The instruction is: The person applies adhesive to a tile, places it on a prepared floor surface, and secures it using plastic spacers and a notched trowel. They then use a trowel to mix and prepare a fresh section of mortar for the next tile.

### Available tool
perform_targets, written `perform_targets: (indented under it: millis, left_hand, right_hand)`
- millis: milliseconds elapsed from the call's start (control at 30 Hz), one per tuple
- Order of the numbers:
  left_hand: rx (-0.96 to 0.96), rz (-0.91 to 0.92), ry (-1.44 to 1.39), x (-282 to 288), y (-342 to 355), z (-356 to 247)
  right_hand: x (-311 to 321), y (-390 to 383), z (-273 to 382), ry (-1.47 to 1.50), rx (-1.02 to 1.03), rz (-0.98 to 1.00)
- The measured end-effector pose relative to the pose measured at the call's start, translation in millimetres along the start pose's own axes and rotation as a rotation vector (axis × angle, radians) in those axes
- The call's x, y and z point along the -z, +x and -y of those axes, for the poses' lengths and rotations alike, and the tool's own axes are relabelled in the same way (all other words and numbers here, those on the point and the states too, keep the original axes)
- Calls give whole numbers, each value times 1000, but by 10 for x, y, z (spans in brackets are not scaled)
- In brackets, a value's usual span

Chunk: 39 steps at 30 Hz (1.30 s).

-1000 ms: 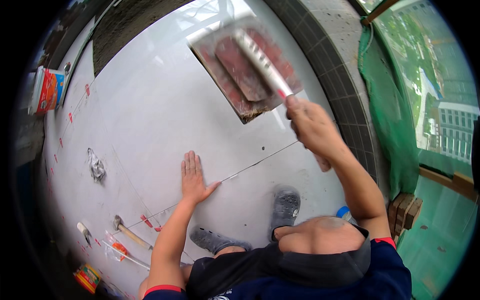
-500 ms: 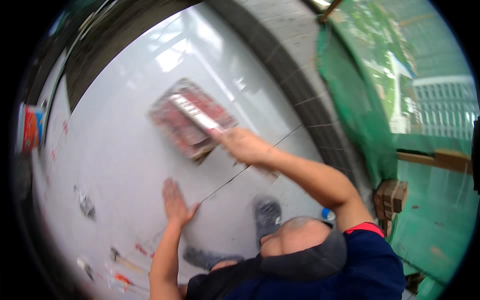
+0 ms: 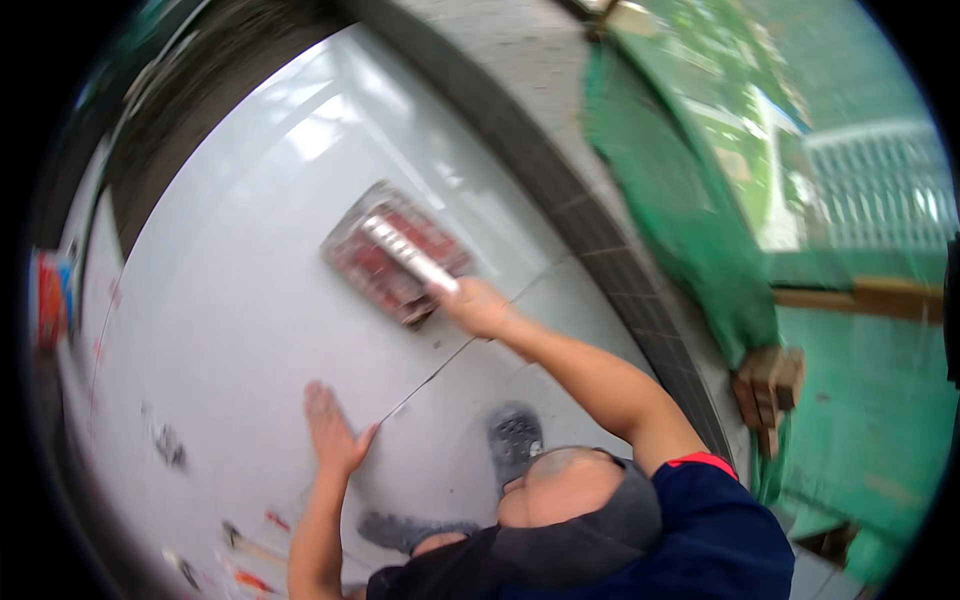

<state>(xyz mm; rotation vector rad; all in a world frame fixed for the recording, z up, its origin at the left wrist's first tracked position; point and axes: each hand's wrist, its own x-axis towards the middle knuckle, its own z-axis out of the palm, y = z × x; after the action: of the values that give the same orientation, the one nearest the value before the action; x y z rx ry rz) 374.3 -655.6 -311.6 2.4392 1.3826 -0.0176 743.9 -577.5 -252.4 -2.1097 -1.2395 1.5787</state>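
Observation:
My right hand point(image 3: 478, 306) is wrapped round the near end of the pale handle of a worn red rectangular hand float point(image 3: 362, 272), smeared with grey. The float is over a large glossy white floor tile point(image 3: 230, 270); blur hides whether it touches. My left hand point(image 3: 332, 430) lies flat on the tile's near part with its fingers stretched out and the thumb apart, beside the dark joint line. It holds nothing.
A hammer-like tool point(image 3: 250, 545) and small red pieces lie at lower left. A red and blue bucket point(image 3: 52, 300) stands at far left. Dark edging tiles point(image 3: 600, 235) run along the right, with green netting point(image 3: 690, 220) and stacked bricks point(image 3: 768, 388) beyond. My shoes point(image 3: 515, 440) are close by.
The view has shifted a little. My right hand has drawn the float slightly nearer to me. My left hand stays flat on the tile.

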Motion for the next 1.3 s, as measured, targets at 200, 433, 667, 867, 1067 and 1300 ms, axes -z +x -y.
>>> perform_targets:
  millis: [200,433,667,867,1067,1300]
  left_hand:
    - [12,485,10,996,123,478]
    - [351,378,142,699,-455,476]
    - [458,-65,-78,-229,-400,-52]
    - [432,-94,-159,-228,-365,-22]
    - [468,-83,-159,-279,-512,37]
    - [630,-112,-223,-94,-263,538]
  right_hand:
    - [76,-60,-157,2,-131,-94]
    - [233,-14,358,-58,103,-167]
    - [525,-1037,1164,177,471,-239]
    - [-226,-448,14,-334,497,-177]
    - [-827,-289,1105,-268,-82,304]
    - [225,-988,2004,74,171,-393]
